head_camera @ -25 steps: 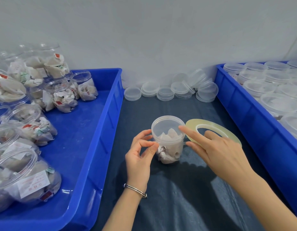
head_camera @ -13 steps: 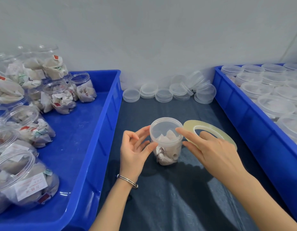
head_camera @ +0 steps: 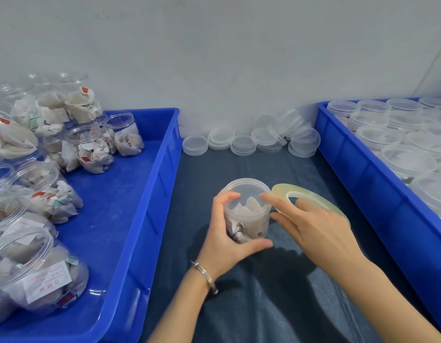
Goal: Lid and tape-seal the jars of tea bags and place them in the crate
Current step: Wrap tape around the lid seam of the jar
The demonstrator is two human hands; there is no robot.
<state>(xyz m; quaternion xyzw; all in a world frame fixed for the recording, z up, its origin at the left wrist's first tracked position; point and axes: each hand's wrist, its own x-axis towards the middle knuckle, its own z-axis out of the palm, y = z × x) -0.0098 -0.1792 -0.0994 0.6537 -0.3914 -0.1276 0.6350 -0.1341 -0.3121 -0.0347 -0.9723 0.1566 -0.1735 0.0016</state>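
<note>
Head view: left hand (head_camera: 227,240) wraps round a lidded jar (head_camera: 248,209); right hand (head_camera: 311,225) pinches the tape (head_camera: 313,198) beside it. Many open jars (head_camera: 90,149) wait further left, and sealed ones (head_camera: 387,134) fill the crate (head_camera: 358,169) to the right.

Clear glossy plastic jar (head_camera: 248,209), glossy blue plastic crate (head_camera: 130,219), matt dark cloth (head_camera: 264,305)

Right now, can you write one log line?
step: taping | left hand: grips jar | right hand: holds tape roll | lid: on

— Where was the jar (head_camera: 248,214)?
— Upright on the counter (head_camera: 276,305), lidded, clear, tea bags inside.
— And the tape (head_camera: 311,196)?
— A pale yellowish roll, just beside it, tilted.
— The crate (head_camera: 358,164)?
— Blue, right, holding lidded jars.
</note>
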